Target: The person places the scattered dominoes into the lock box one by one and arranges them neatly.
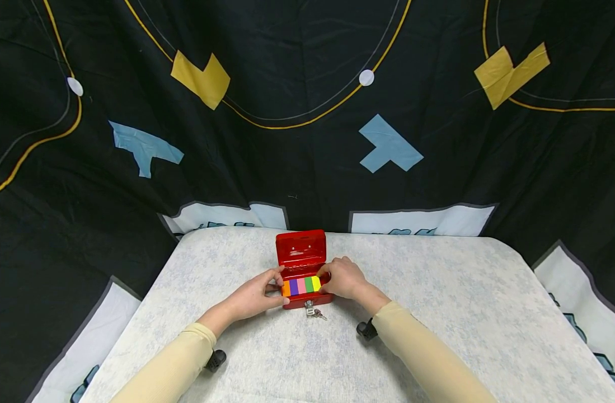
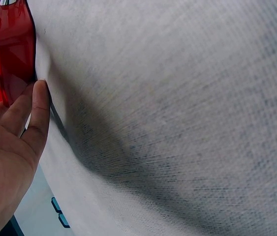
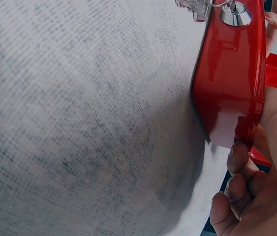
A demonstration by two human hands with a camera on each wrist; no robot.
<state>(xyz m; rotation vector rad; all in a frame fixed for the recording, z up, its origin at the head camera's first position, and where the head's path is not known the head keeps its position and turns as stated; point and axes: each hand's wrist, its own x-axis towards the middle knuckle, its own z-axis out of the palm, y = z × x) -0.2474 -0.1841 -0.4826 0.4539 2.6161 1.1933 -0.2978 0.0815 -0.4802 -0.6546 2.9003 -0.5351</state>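
A red metal cash box (image 1: pixel 293 302) sits on the table with its lid (image 1: pixel 300 246) raised. Inside lies a row of coloured blocks: orange (image 1: pixel 286 288), purple (image 1: pixel 294 286), pink (image 1: pixel 301 285), green (image 1: pixel 309 284) and yellow (image 1: pixel 315 283). My left hand (image 1: pixel 254 292) grips the box's left end, thumb at the front corner, fingers along the side. From the right, my right hand (image 1: pixel 342 278) reaches over the rim, thumb and forefinger pinching the yellow block's end; its other fingers curl beside the box wall in the right wrist view. The exact fingertip contact is small and partly hidden.
A silver lock (image 1: pixel 309 307) on the box front carries small keys (image 1: pixel 319 314). The table (image 1: pixel 438 302) has a pale patterned cloth. Behind it hangs a black curtain (image 1: pixel 297 168) with tape shapes. A dark wrist device (image 1: pixel 366 329) shows below the right sleeve.
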